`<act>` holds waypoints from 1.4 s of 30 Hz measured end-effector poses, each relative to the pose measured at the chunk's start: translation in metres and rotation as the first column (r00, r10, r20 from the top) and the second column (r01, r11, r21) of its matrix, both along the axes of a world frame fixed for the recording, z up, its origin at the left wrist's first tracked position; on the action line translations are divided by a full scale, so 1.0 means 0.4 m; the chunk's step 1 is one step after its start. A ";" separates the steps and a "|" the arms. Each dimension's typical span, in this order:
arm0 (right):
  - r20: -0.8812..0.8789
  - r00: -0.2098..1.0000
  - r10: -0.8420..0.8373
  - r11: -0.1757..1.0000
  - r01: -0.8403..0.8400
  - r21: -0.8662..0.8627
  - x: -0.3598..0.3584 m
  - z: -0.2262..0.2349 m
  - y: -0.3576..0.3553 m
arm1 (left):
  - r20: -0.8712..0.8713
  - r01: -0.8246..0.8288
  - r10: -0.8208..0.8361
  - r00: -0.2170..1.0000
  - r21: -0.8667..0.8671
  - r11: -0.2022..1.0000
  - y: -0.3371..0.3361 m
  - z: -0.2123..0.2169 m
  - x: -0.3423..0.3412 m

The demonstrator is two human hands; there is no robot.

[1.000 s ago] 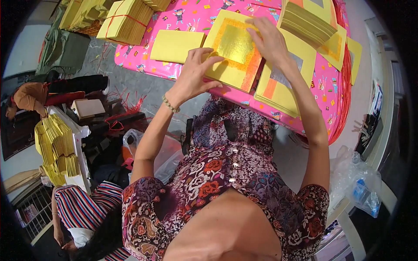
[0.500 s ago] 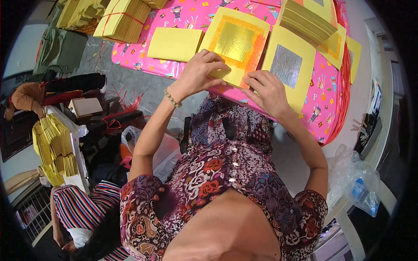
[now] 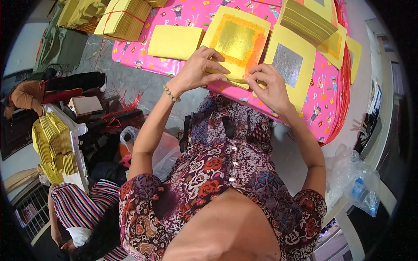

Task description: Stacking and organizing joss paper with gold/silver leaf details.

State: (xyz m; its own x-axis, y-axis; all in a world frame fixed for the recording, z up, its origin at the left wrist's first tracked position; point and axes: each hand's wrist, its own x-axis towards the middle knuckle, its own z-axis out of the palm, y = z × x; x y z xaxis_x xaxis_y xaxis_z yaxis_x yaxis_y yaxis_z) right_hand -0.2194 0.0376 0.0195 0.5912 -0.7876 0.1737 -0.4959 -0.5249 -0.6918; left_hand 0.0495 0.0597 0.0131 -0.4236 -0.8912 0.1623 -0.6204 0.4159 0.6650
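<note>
In front of me lies a yellow paper sheet (image 3: pixel 235 39) with a shiny gold square framed in orange. My left hand (image 3: pixel 203 68) pinches its near edge at the left, thumb below and fingers on top. At the near right corner, my right hand (image 3: pixel 269 86) has thumb and fingertips closed on the same edge. Between the hands that edge is lifted and curls slightly upward. A folded yellow paper packet (image 3: pixel 175 42) rests to the left. Just right of the sheet is a yellow sheet with a silver square (image 3: pixel 286 65), close to my right hand.
The table wears a pink patterned cover (image 3: pixel 320 93). A thick yellow paper stack (image 3: pixel 307 24) stands at the far right, and a red-tied bundle (image 3: pixel 122 19) at the far left. Red strings (image 3: pixel 344 108) hang along the right edge. Another person (image 3: pixel 82 209) is at lower left.
The near edge of the gold-square sheet has risen a little. My right hand's fingers have drawn together onto its corner; my left hand has barely moved.
</note>
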 end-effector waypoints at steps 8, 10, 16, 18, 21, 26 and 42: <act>-0.001 1.000 -0.029 0.998 0.029 0.059 0.001 0.003 0.002 | 0.000 0.013 -0.013 1.000 -0.039 0.999 -0.006 -0.002 0.001; 0.001 1.000 -0.031 0.998 0.031 0.055 0.000 0.001 0.002 | 0.004 0.017 -0.017 1.000 -0.048 0.999 -0.007 0.000 0.000; -0.007 0.999 -0.048 0.997 0.049 0.058 0.002 -0.006 0.004 | 0.005 0.020 -0.020 1.000 -0.044 0.999 -0.007 0.001 0.000; 0.010 0.998 -0.063 0.998 0.063 0.014 0.003 -0.015 0.007 | 0.001 0.018 -0.018 1.000 -0.023 1.000 -0.006 0.002 -0.001; 0.039 0.996 -0.078 0.996 0.079 -0.038 0.005 -0.017 0.012 | 0.021 0.033 -0.032 0.999 -0.085 0.996 -0.005 0.018 -0.008; 0.024 0.992 -0.126 0.992 0.126 0.000 0.008 -0.002 0.022 | 0.162 0.060 -0.027 0.987 -0.208 0.976 -0.010 0.026 -0.016; -0.003 0.999 -0.053 0.989 0.052 -0.142 0.061 0.031 -0.097 | 0.370 0.009 0.008 0.929 -0.044 0.999 -0.081 0.098 -0.044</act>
